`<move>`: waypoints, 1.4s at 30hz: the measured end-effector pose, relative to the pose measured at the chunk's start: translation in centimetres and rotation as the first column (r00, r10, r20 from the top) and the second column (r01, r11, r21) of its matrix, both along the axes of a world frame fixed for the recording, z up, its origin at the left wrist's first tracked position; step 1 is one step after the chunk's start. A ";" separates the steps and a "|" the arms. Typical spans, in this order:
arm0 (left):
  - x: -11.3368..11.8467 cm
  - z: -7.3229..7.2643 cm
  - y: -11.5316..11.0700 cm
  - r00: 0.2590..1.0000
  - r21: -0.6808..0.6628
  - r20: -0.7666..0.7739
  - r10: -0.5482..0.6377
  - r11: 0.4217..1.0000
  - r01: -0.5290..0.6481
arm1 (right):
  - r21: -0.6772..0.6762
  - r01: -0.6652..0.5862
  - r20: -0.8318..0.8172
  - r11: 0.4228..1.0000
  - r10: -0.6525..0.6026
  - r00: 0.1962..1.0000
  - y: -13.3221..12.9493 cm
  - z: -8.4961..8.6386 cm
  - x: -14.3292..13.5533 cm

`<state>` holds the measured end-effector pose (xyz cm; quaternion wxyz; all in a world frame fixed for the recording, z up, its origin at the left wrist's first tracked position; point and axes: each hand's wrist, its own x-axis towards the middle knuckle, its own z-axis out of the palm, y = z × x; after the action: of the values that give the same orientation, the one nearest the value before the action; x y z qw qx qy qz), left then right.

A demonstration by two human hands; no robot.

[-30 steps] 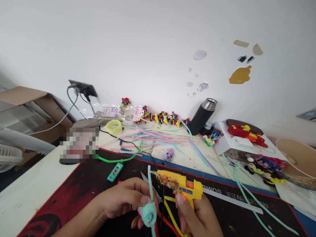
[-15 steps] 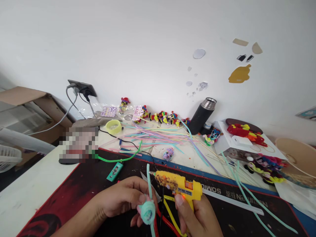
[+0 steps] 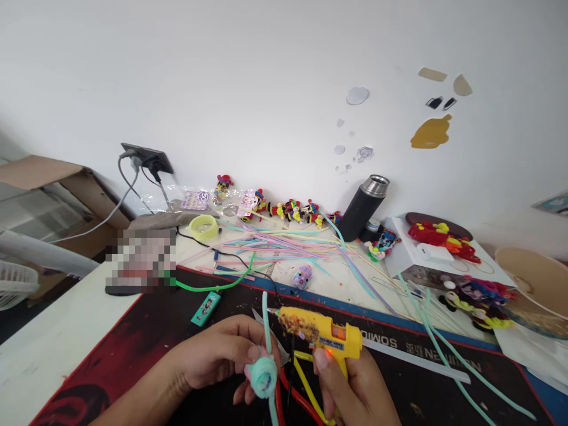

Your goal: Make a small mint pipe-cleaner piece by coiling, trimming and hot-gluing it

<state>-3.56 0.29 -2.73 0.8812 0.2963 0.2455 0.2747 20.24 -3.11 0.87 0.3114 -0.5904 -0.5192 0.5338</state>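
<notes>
The right hand [image 3: 355, 384], cut off below, grips a glue gun [image 3: 322, 331], covering most of its handle [image 3: 343, 367]; the left hand [image 3: 222, 355] pinches a mint roll [image 3: 264, 377] below the nozzle [image 3: 274, 312]. Behind, a blade [image 3: 258, 317] is half hidden; farther away, a pixelated object [image 3: 142, 260] on the surface [image 3: 53, 337] is unreadable.

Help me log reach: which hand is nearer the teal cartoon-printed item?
Left. The left hand is just below and right of the teal item in the picture; the right hand, around the yellow glue gun, is farther right.

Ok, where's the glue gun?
Head view, lower centre-right: the glue gun is in the right hand, its tip close beside the upright mint strand at the left hand.
</notes>
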 end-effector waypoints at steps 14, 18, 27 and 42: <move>0.0 0.3 0.1 1.000 -0.006 -0.024 -0.013 1.000 0.013 | -0.148 -0.026 -0.304 0.989 -0.020 0.952 0.9 -0.1 0.2; 0.1 0.4 0.2 1.000 0.007 -0.015 -0.027 1.000 0.027 | -0.146 -0.002 -0.302 0.989 -0.043 0.952 0.8 0.0 0.3; 0.3 0.3 -0.1 0.997 0.022 -0.016 -0.074 0.997 0.074 | -0.110 -0.052 -0.220 0.993 0.027 0.975 0.6 -1.7 0.7; 0.4 0.0 -0.1 0.996 0.052 0.004 -0.090 0.995 0.089 | -0.056 -0.008 -0.079 0.998 0.004 0.997 0.3 0.3 0.2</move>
<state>-3.15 0.15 -2.73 0.8854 0.3288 0.2221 0.2421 20.41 -2.80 1.15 0.3133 -0.5760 -0.4930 0.5719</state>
